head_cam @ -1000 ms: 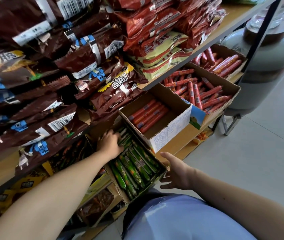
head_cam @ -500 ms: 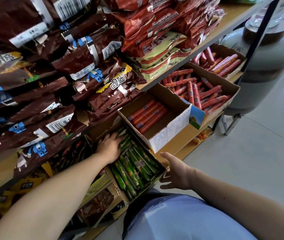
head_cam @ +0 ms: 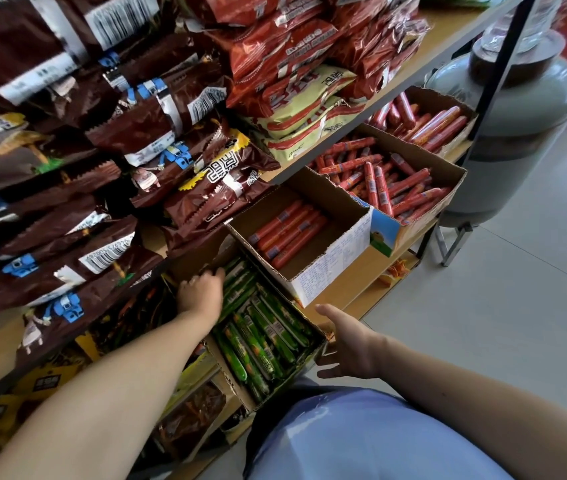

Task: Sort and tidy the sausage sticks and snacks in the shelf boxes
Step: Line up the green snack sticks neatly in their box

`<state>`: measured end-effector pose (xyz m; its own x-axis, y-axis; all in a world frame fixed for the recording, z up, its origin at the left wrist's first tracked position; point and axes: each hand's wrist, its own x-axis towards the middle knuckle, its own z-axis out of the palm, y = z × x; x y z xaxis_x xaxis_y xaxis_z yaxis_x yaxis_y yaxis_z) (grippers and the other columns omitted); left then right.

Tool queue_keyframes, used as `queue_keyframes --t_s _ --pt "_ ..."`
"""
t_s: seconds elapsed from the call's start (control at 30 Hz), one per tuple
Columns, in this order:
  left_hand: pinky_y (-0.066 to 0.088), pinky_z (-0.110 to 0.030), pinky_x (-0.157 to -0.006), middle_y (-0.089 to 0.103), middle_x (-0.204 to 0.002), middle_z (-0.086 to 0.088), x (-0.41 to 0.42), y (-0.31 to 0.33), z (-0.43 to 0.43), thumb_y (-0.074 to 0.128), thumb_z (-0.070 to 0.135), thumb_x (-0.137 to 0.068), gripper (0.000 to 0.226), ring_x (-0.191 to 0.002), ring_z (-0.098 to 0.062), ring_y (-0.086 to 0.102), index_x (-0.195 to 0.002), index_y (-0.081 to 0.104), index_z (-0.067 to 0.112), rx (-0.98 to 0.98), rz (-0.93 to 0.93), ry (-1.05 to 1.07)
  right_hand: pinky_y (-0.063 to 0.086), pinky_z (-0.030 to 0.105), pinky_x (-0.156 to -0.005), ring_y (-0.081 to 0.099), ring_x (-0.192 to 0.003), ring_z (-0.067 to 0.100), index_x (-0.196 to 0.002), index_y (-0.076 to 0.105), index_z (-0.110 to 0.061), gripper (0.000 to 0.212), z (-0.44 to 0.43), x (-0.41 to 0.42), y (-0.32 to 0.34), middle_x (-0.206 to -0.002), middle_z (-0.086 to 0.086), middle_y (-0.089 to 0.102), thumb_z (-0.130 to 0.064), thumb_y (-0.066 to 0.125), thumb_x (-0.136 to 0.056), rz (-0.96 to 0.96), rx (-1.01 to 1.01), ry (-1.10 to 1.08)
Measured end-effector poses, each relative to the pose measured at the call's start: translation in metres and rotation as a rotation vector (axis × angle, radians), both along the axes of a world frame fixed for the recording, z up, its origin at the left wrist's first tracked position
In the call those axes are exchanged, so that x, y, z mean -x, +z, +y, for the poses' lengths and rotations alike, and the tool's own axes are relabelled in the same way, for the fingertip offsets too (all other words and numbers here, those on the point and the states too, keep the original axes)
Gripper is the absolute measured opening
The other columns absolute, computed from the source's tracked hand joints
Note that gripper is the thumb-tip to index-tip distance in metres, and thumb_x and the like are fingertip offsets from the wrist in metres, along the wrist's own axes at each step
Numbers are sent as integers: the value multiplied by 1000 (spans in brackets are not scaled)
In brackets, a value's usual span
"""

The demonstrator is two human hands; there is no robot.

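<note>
Left hand [head_cam: 200, 291] lies on green sticks [head_cam: 264, 337]; right hand [head_cam: 348, 344] spread beside box [head_cam: 235, 384].

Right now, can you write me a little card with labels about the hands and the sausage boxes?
Left hand: on the green sausage sticks at the far end of their box; grip unclear
Right hand: open, fingers spread, beside the near corner of the green box
White-fronted box: a few red sticks in a neat row
Next box: many jumbled red sticks
</note>
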<state>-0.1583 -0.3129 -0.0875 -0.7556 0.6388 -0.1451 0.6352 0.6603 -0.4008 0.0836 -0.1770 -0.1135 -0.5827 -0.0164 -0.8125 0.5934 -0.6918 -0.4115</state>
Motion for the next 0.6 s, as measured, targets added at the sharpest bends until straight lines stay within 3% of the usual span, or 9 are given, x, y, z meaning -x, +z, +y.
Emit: queue_keyframes --t_s 0.13,0.3,0.4,0.47,0.53,0.6 --pt "49 -37 -89 60 -123 -9 1 -2 2 42 6 -97 38 -114 -28 59 -132 52 16 -89 -129 118 51 44 -93 60 -100 28 -130 54 -12 60 -2 1 -1 -126 19 61 -60 41 -96 -5 8 -24" --pt "43 -38 -106 51 -140 -14 18 -6 -25 64 11 -87 58 -129 -33 48 -143 48 14 -217 -446 157 51 44 -93 62 -98 30 -133 51 -10 63 -4 0 -3 -128 20 60 -60 43 -95 -14 31 -62" --pt "45 -33 -99 53 -135 -17 18 -2 -37 61 0 -83 51 -125 -32 50 -133 55 12 -206 -510 194 52 44 -90 60 -92 28 -134 50 -9 64 -5 2 -3 -121 19 60 -59 44 -94 -6 20 -64" --pt "41 -31 -103 35 -150 -16 16 -3 -36 58 -6 -84 43 -137 -33 39 -121 60 15 -224 -560 213 52 44 -89 60 -86 26 -134 51 -9 65 -6 3 -4 -116 18 61 -59 45 -94 -2 13 -64" --pt "41 -31 -103 26 -155 -14 10 -3 -34 59 -7 -83 47 -139 -32 36 -124 56 17 -256 -602 222 52 42 -86 60 -80 24 -133 53 -8 64 -7 3 -5 -106 14 61 -59 45 -94 0 13 -66" --pt "44 -34 -101 38 -148 -12 6 -5 -33 68 0 -83 55 -132 -31 44 -131 50 18 -294 -585 219 52 42 -85 60 -77 23 -133 54 -8 65 -8 2 -5 -101 13 62 -58 46 -94 0 12 -66"
